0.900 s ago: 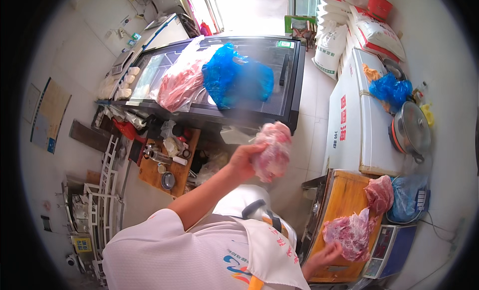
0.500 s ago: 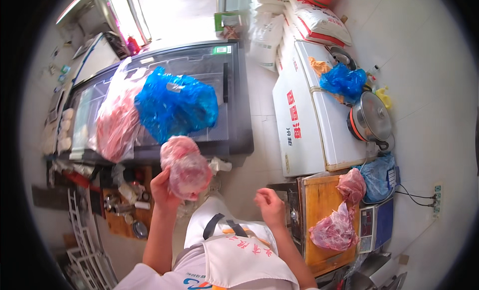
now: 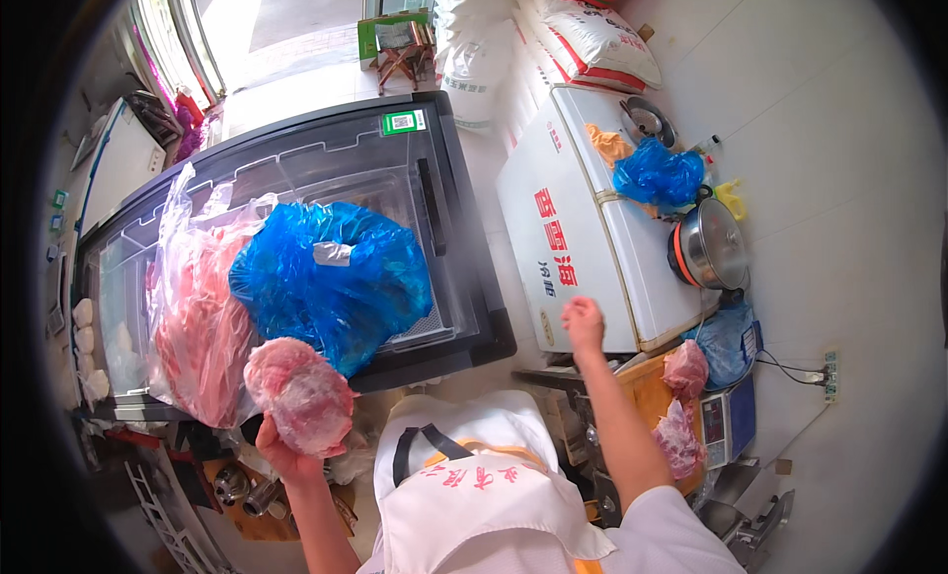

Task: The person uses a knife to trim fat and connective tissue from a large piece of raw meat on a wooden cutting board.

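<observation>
My left hand (image 3: pixel 286 458) is closed on the lower left side of a large lump of raw meat (image 3: pixel 300 396), pinkish red with pale fat. The meat hangs at the near edge of the glass-topped display freezer (image 3: pixel 434 352). Just beyond it, on that freezer's top, lie a bulging blue plastic bag (image 3: pixel 331 268) and a clear plastic bag of pink meat (image 3: pixel 197 322). My right hand (image 3: pixel 585 322) is in the air in front of the white chest freezer (image 3: pixel 523 204), fingers curled in, with nothing visible in them.
To the right, two meat pieces (image 3: pixel 684 369) lie on a wooden board (image 3: pixel 642 396), beside a digital scale (image 3: pixel 728 423). The white freezer carries a lidded pot (image 3: pixel 713 243) and another blue bag (image 3: pixel 660 174). White sacks (image 3: pixel 597 46) are piled behind it.
My view has turned, and the display freezer looks nearer. The left hand has carried the meat left and down in view. My right arm has reached forward and to the right.
</observation>
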